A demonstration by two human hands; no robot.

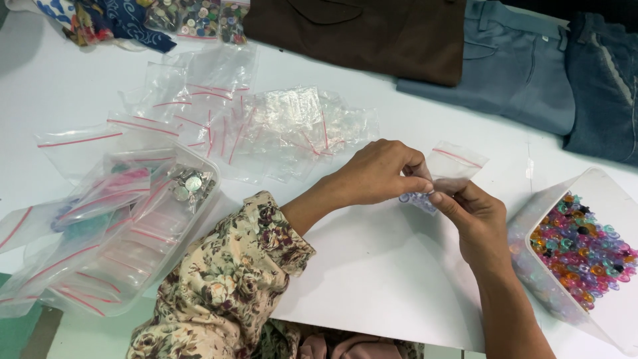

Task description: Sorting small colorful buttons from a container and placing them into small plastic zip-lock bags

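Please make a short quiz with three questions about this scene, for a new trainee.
1. True or false: both hands hold one small clear bag.
2. The tub at the right holds: A) coins B) coloured buttons C) thread.
3. What lies in a heap on the table above the left hand?

Key: 1 true, the right hand grips it too. 2 B. 3 Empty clear zip bags.

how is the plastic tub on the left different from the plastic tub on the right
The left tub is piled with small clear zip bags with red seal strips, some holding buttons, and bags spill over its rim. The right tub holds loose beads in many colours, with no bags, and it runs partly out of frame. Both are translucent, rectangular, open-topped and sit on the white table.
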